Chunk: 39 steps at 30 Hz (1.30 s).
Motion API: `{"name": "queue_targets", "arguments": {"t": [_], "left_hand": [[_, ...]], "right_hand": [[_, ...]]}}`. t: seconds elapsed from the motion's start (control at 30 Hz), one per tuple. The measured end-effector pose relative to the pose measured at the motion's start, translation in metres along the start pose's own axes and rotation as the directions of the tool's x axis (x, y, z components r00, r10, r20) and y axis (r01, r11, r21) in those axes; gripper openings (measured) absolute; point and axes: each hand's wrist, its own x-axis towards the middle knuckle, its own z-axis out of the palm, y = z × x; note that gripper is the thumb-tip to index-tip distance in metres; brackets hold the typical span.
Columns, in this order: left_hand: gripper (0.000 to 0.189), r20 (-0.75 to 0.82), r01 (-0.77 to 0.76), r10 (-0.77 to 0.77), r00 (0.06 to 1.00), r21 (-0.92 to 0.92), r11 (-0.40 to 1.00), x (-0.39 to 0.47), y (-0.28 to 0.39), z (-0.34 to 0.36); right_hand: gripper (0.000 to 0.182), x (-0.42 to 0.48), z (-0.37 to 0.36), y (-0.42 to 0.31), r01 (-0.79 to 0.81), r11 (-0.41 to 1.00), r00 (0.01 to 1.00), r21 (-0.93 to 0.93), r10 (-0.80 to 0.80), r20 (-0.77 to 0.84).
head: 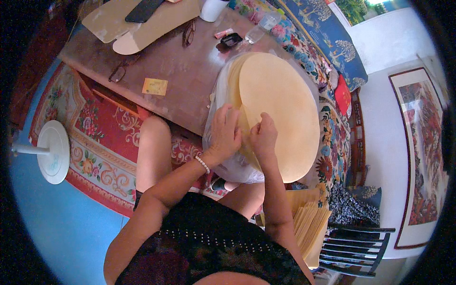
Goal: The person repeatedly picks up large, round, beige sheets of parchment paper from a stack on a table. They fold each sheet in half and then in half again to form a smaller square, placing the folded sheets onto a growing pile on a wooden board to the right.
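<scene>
A stack of large, thin, round pale-yellow sheets (285, 89), looking like thin flatbread, lies on a clear plastic bag (249, 174) at the table's near right. The top sheet sits shifted to the right of those beneath. My left hand (227, 131), with a beaded bracelet (202, 164) at the wrist, lies along the stack's left edge, fingers pointing forward; its grip is hidden. Just right of it, my right hand (264, 135) has curled fingers and seems to pinch the top sheet near its left edge. Thin sheet edges show between both hands.
The brown table (185, 78) holds a yellow card (155, 86), eyeglasses (117, 73), a plastic bottle (262, 28), a white cup (213, 10) and tan boards (142, 32). Folded yellow sheets (310, 231) stand at my right beside a black slatted chair (356, 249). A floral sofa (326, 142) borders the table.
</scene>
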Motion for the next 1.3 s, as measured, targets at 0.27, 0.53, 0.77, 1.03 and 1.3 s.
{"name": "queue_targets", "arguments": {"t": [0.27,0.53,0.77,1.03,1.3], "left_hand": [[0.027,0.258,-0.569,0.511,0.82,0.265,0.779,0.009,-0.01,0.001],[0.022,0.537,-0.672,0.477,0.695,0.25,0.697,0.034,-0.003,0.005],[0.028,0.499,-0.554,0.382,0.778,0.256,0.793,0.03,-0.022,0.006],[0.048,0.43,-0.46,0.297,0.853,0.348,0.817,0.025,-0.017,0.001],[0.055,0.54,-0.563,0.295,0.788,0.438,0.701,0.052,-0.006,0.001]], "right_hand": [[0.008,0.006,-0.011,0.004,0.042,0.985,0.999,-0.17,-0.042,0.0],[0.009,0.015,-0.016,-0.011,0.117,0.94,0.993,-0.322,-0.115,0.025],[0.007,-0.021,-0.018,0.001,0.115,0.933,0.979,-0.341,-0.049,0.198],[0.004,0.025,-0.046,0.044,0.076,0.961,0.991,-0.264,-0.043,0.13],[0.004,0.042,-0.056,0.055,0.032,0.973,0.996,-0.231,-0.011,0.091]]}}
